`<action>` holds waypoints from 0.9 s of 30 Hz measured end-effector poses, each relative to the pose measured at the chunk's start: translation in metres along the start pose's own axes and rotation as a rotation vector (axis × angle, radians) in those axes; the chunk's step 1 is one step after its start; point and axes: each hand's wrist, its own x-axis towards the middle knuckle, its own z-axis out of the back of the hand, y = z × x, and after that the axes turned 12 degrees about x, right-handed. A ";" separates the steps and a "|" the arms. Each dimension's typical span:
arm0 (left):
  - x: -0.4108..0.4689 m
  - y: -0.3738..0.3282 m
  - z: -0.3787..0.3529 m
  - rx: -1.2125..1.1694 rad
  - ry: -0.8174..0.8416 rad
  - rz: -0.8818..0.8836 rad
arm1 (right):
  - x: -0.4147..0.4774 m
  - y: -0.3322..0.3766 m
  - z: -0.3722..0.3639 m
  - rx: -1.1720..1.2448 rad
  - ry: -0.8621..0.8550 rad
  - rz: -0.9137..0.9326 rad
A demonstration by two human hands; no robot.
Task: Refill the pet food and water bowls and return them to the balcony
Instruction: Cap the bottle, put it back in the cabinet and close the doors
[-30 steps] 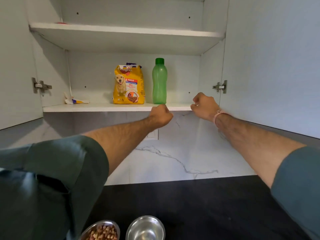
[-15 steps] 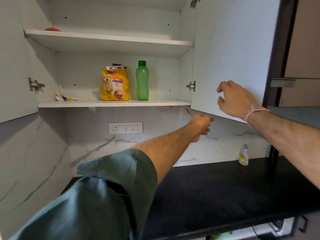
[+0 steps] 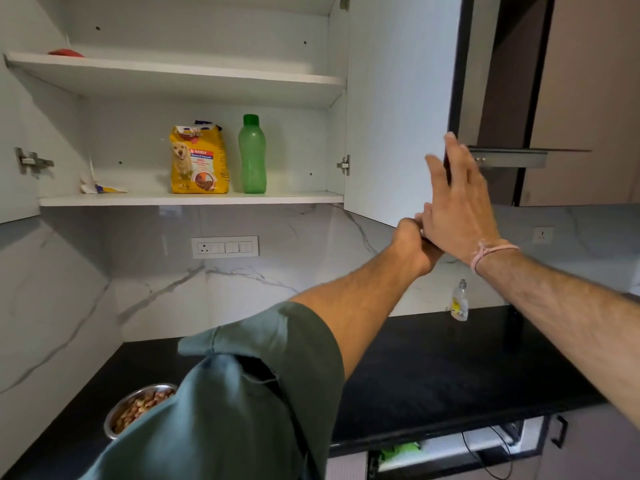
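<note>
A steel bowl [image 3: 119, 408] of brown kibble stands on the black counter [image 3: 433, 368] at lower left, half hidden by my sleeve. In the open wall cabinet, a yellow dog food bag [image 3: 199, 161] and a green water bottle [image 3: 252, 157] stand side by side on the lower shelf. My right hand [image 3: 457, 206] lies flat with straight fingers against the outer edge of the open right cabinet door [image 3: 398, 116]. My left hand [image 3: 412, 244] is curled at that door's bottom corner, partly behind the right hand. The second bowl is out of view.
A crumpled wrapper [image 3: 104, 188] lies at the shelf's left end and something red [image 3: 65, 53] sits on the upper shelf. A switch panel [image 3: 225, 247] is on the marble wall. A small soap bottle [image 3: 459, 303] stands at the counter's back. A chimney hood [image 3: 512, 157] hangs right of the door.
Both hands left the shelf edge and moved right to the open right door. The right hand opened flat on its edge; the left hand reached its bottom corner. The view swung right.
</note>
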 end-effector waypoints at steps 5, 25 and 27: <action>-0.014 -0.005 0.018 0.021 0.024 -0.070 | -0.001 0.016 -0.022 0.406 -0.092 -0.121; -0.063 -0.125 0.192 0.610 -0.519 -0.625 | 0.055 0.163 -0.138 0.743 0.197 0.014; -0.061 -0.136 0.208 0.750 -0.567 -0.673 | 0.066 0.174 -0.152 0.741 0.245 0.027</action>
